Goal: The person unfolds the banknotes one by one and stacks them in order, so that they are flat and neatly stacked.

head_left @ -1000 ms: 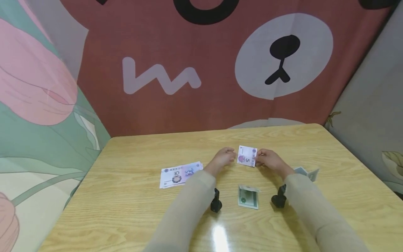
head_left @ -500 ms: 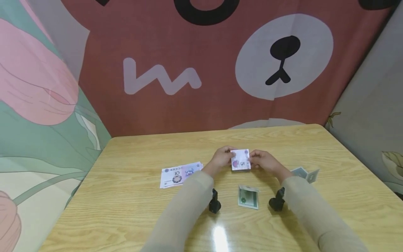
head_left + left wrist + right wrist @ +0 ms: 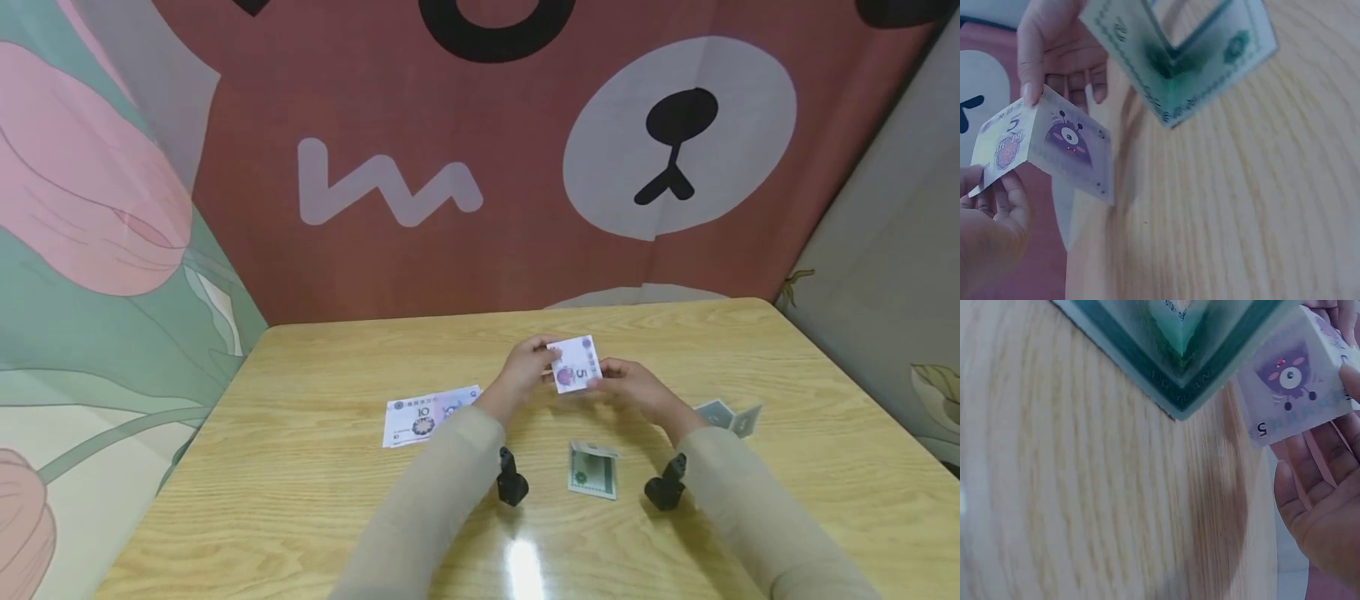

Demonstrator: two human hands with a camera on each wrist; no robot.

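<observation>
Left hand [image 3: 522,371], right hand [image 3: 637,390]: fingers pinching creased purple-and-white paper note [image 3: 575,367]. Best match edges before pressing crease.

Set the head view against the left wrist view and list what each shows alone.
Head view only: the 10 notes and left sleeve.
Left wrist view only: the one-eyed monster printed on the 5 note.
Both: the 5 note, left hand, right hand, green note and table.
</observation>
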